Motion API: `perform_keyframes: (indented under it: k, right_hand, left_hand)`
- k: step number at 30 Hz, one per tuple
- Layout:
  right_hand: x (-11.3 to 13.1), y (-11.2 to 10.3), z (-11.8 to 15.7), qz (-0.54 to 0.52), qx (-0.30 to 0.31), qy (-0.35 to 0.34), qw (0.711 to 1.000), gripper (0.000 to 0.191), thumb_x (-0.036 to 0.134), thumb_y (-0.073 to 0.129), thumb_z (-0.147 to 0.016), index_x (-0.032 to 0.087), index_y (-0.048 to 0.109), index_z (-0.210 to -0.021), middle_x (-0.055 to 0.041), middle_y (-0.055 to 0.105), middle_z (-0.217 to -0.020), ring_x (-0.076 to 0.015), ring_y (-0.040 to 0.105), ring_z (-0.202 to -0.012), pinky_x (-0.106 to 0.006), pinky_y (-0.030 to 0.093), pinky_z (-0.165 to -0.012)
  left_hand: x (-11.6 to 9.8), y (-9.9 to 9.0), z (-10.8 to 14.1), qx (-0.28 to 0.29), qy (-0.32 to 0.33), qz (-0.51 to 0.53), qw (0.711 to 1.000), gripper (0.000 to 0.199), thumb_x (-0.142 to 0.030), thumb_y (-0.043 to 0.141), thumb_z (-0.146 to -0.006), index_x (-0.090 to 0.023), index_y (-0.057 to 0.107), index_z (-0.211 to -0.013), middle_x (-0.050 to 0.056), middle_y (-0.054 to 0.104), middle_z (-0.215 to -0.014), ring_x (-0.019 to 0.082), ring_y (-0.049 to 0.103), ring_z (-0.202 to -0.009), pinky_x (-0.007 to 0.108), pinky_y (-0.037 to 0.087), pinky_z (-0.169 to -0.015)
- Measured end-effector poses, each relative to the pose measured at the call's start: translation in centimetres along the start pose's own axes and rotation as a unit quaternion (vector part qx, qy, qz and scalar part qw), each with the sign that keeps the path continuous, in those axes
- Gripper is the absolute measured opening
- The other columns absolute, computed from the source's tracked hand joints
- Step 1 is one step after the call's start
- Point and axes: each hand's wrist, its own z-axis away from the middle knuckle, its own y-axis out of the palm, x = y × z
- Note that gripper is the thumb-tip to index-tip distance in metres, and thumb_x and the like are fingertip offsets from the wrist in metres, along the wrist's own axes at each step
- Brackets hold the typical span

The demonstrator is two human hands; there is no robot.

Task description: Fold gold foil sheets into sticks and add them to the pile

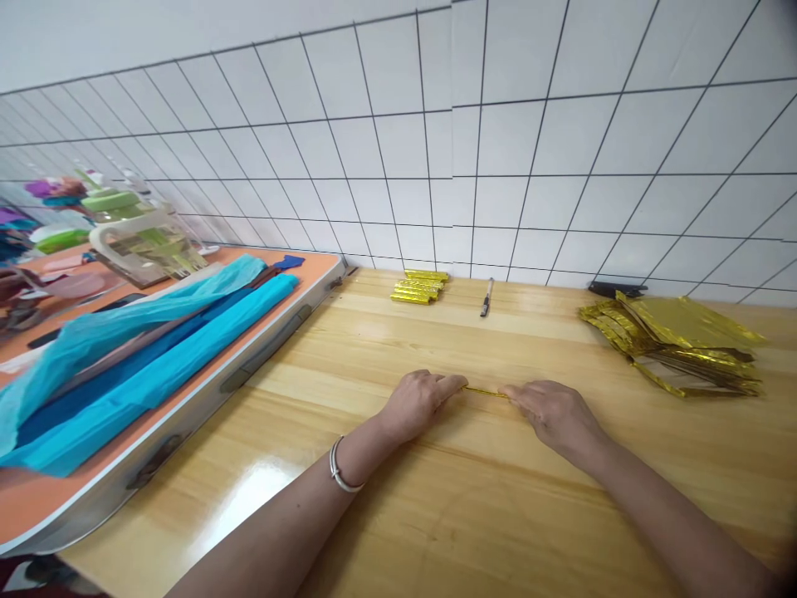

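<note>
A thin strip of gold foil [486, 391] stretches between my two hands, just above or on the wooden table [349, 365]. My left hand [418, 404] is closed on its left end, thumb and fingers pressed together. On the other end, the fingers of my right hand [554, 411] pinch the foil. Only the middle of the strip shows; both ends are hidden by my fingers. Farther back lie several short gold foil pieces [418, 287] side by side. A loose stack of gold foil sheets [691, 332] rests at the right.
A pen [486, 297] and a black object [616, 289] lie near the tiled wall [404, 149]. On the left stands an orange-topped folding table [317, 270] with blue crepe-like paper [149, 386], a clear container with a white handle [146, 245] and a green-lidded bottle [112, 202].
</note>
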Motion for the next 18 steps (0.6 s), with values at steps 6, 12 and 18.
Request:
perform_keyframes:
  k: [6,12,18]
  right_hand:
    - [-0.4,0.6,0.1,-0.020,-0.011,0.034,0.999,0.035,0.018,0.041,-0.090,0.024,0.054,-0.122,-0.0031,0.070,-0.084,-0.0156,0.064,-0.076,-0.028,0.051,-0.068]
    - [0.1,1.1,-0.1,-0.101,-0.034,0.071,0.992,0.039,0.025,0.043,-0.090,0.025,0.046,-0.128,-0.0048,0.067,-0.102,-0.0164,0.063,-0.088,-0.031,0.052,-0.076]
    - [0.5,0.6,-0.2,-0.133,-0.042,0.111,0.984,0.036,0.027,0.045,-0.089,0.023,0.049,-0.125,-0.0049,0.064,-0.096,-0.0161,0.061,-0.088,-0.029,0.051,-0.077]
  left_hand:
    - [0.0,-0.2,-0.5,-0.037,-0.094,0.220,0.970,0.034,-0.026,0.036,-0.092,-0.021,0.048,-0.123,0.005,0.064,-0.090,0.015,0.058,-0.078,0.027,0.044,-0.074]
    - [-1.1,-0.7,-0.6,-0.027,-0.140,0.436,0.889,0.040,-0.042,0.040,-0.090,-0.015,0.055,-0.117,0.004,0.059,-0.080,0.013,0.053,-0.071,0.024,0.043,-0.066]
    - [-1.9,-0.2,-0.5,-0.021,-0.188,0.543,0.818,0.039,-0.043,0.052,-0.084,-0.016,0.057,-0.112,-0.001,0.053,-0.072,0.010,0.047,-0.064,0.021,0.038,-0.060]
